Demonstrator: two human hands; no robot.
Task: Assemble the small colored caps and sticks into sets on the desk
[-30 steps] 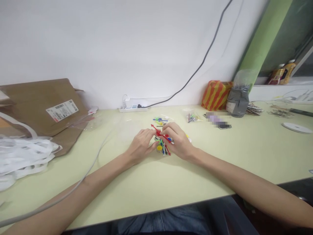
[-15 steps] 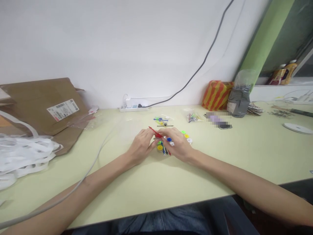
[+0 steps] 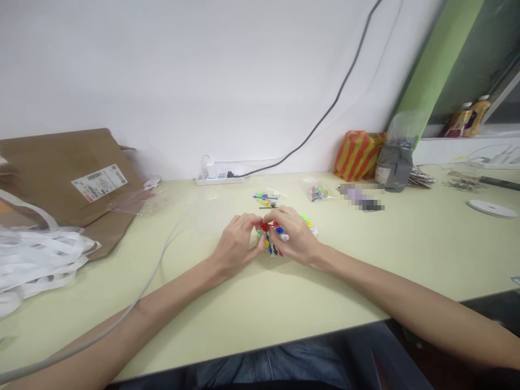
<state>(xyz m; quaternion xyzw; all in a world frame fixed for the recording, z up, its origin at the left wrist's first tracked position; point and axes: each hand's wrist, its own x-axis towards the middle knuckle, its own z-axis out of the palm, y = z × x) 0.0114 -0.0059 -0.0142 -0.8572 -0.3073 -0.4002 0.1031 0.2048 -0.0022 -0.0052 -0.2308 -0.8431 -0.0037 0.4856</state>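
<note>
1. Pale green desktop (image 3: 252, 309) runs along a white wall, with a white power strip (image 3: 217, 179) against the wall; every place below is taken from that strip.
2. Two bare forearms reach in from the lower corners, and both hands bend inward to meet well in front of the strip and slightly to its right.
3. Left hand (image 3: 236, 245) is curled, its fingers arched and closing on a red plastic piece (image 3: 264, 226). Right hand (image 3: 294, 236) is curled too, with its fingertips (image 3: 273, 216) pressing on the same piece from the other side. Neither hand is open, though fingers hide how firm each hold is.
4. That thin red piece lies crosswise over a tight cluster of coloured plastic pieces (image 3: 270, 241) on the desk between the hands. Blue, white, yellow and green parts show there, but the fingers hide the exact count.
5. Three small discs, green, yellow and white (image 3: 309, 223), sit just beside the right hand.
6. Two small clear bags of coloured parts (image 3: 319, 193) lie nearer the strip, to its right.
7. Further right of the strip stand one orange-striped bag (image 3: 358, 156) and one grey package (image 3: 395, 169). Left of it lie one brown cardboard mailer (image 3: 69, 176) and a heap of white strips (image 3: 38, 265).
</note>
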